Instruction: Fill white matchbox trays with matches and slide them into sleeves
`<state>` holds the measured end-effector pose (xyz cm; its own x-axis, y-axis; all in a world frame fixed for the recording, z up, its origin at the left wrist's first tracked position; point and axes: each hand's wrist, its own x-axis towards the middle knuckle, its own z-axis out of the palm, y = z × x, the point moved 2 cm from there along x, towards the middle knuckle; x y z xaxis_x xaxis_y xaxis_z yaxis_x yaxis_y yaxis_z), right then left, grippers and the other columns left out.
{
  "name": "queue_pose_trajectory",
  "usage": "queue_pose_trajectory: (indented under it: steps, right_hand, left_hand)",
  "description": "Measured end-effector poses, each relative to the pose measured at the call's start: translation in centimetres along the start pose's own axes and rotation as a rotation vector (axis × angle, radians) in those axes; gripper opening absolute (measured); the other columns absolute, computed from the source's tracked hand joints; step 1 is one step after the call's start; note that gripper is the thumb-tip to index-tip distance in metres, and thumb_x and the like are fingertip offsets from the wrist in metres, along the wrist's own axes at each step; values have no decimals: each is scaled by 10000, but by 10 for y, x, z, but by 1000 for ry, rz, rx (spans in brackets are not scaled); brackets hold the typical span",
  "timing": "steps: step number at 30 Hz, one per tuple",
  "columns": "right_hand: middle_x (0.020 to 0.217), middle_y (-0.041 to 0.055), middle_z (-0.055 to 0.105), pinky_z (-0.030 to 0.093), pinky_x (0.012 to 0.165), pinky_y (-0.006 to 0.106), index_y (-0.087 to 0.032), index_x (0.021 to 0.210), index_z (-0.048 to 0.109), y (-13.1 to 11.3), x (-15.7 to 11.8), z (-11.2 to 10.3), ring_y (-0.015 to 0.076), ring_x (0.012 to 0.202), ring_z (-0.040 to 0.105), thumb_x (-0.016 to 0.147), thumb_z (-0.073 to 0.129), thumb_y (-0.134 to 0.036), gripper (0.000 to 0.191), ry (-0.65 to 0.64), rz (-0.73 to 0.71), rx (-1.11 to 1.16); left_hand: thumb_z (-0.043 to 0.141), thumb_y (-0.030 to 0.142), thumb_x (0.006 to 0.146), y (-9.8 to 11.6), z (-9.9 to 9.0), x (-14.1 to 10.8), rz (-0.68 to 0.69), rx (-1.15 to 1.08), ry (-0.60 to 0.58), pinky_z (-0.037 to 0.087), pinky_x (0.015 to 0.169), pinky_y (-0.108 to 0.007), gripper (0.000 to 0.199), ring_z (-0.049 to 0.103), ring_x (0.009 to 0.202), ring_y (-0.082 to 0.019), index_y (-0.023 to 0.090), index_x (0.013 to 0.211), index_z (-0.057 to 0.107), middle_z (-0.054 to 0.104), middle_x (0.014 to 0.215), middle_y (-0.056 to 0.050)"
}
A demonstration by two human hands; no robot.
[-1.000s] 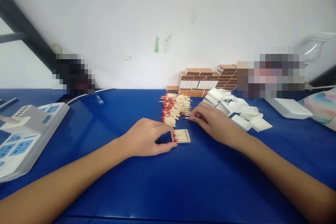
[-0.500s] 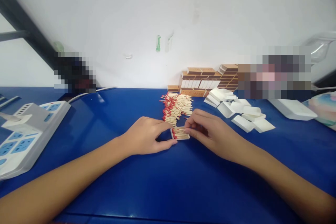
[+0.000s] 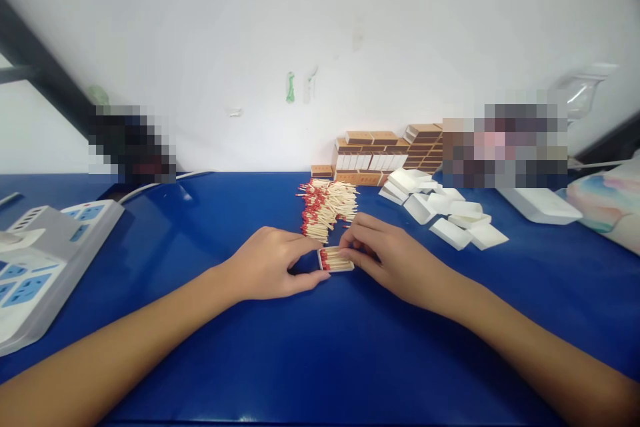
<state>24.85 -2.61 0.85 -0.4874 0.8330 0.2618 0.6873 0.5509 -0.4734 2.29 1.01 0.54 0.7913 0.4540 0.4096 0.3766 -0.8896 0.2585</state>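
Matchbox tray (image 3: 337, 271) sits gripped between left hand (image 3: 270, 263) thumb and finger, and my right hand (image 3: 390, 250), just over from the match pile (image 3: 325, 208) beyond, now joins work at it, fingers curled, whether closed on anything I cannot tell.

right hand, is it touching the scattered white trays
Apart: the head view shows a strip of blue table between the right hand and the white trays.
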Motion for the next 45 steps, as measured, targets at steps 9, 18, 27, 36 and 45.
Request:
queue_pose_trajectory:
  steps: [9,18,27,36,45]
  right_hand:
    - [947,24,583,451,703,279,-214,996,633,-3,1,4,149,807,578,1014,606,-218,33,22,-10,68]
    - [986,30,598,467,722,287,-209,970,644,-5,0,7,149,837,594,1019,609,-255,76,-58,18,111]
    - [978,33,609,478,689,289,-216,984,645,-8,0,8,151,805,602,1020,590,-248,72,-62,27,64]
    - [781,47,630,414,619,324,-226,878,658,36,-11,-73,196,667,562,980,591,-357,180,391,97,-354]
    - [788,45,700,360,602,331,-233,840,700,95,-21,-99,225,683,608,890,612,-462,251,327,570,-571]
  left_hand:
    - [694,417,934,0,0,0,-6,3,-17,380,544,-228,267,562,531,-98,178,1044,738,618,622,53]
    - [688,420,936,0,0,-1,3,1,-20,393,555,-240,264,571,546,-99,180,1037,732,613,628,57]
    - [668,421,947,1,0,0,-3,11,-35,399,556,-235,257,580,543,-103,185,1030,727,619,623,51]
    - [690,423,933,2,-2,0,-3,-6,56,367,525,-228,278,562,512,-91,202,1093,743,609,597,61]
    - [682,430,932,4,-3,-1,-70,1,-10,380,544,-229,294,578,542,-100,202,1108,742,632,641,46]
